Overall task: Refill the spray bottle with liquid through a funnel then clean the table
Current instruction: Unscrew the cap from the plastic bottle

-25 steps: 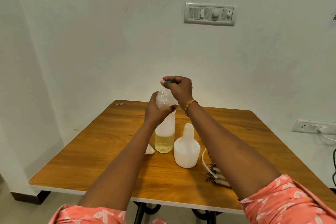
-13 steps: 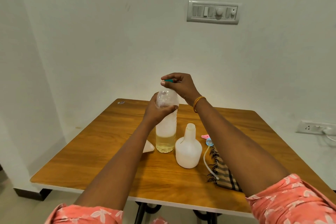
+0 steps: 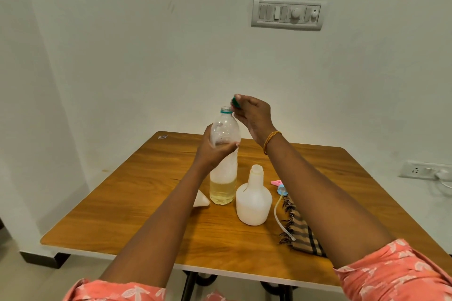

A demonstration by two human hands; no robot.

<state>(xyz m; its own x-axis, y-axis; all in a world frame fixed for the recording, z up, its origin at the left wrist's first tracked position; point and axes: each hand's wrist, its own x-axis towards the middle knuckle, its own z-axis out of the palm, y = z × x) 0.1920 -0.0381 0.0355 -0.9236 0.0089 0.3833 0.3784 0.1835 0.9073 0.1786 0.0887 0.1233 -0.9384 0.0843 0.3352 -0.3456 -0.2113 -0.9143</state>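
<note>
White-walled room, brown wooden table (image 3: 151, 205) | left hand (image 3: 215, 151) clamped around clear plastic bottle of yellowish liquid (image 3: 223, 161); right hand (image 3: 252, 117) pinching green cap (image 3: 235, 101) beside open neck | uncapping step | white opaque spray bottle (image 3: 253, 199) uncapped alongside | next, likely: seat white cone funnel (image 3: 201, 200), pour steadily.

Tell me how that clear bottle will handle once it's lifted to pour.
The clear bottle probably feels light: yellowish liquid fills only its bottom part. Its thin walls may dent under the left hand. With the green cap off in the right hand, sudden tilting could spill.
</note>
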